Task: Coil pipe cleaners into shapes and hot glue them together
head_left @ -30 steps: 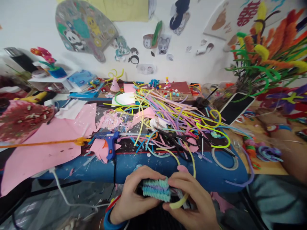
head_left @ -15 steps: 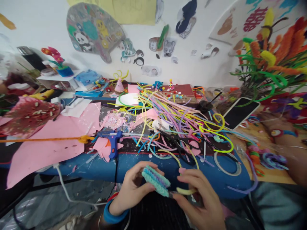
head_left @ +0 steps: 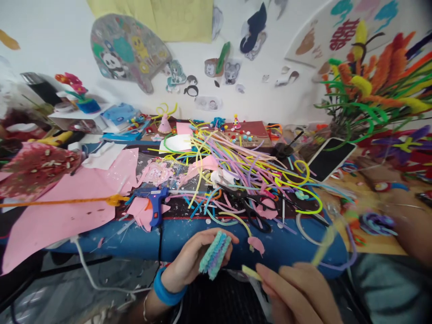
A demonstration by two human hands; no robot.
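My left hand [head_left: 187,258], with a blue band at the wrist, holds a small block of fuzzy pipe cleaners [head_left: 215,255], teal with a purple stripe, just off the table's front edge. Its fingers curl behind the piece. Lower right, my right hand [head_left: 300,292] pinches a pale yellow pipe cleaner [head_left: 251,273]; the long end of it is smeared by motion. The two hands are apart. Between them and the pile, a pink scrap [head_left: 256,245] lies at the table edge. Black scissors [head_left: 251,204] rest a little farther back.
A blue glue gun [head_left: 158,204] lies left of centre beside pink sheets [head_left: 67,220]. Loose pipe cleaners [head_left: 236,155] cover the middle. A phone [head_left: 332,158] and a bunch of fuzzy flowers [head_left: 371,85] stand right. Another person's arm [head_left: 405,216] is at the right edge.
My right hand has drawn away from the teal block, down and right, with the yellow pipe cleaner. The left hand has turned the block more upright. The view has shifted slightly.
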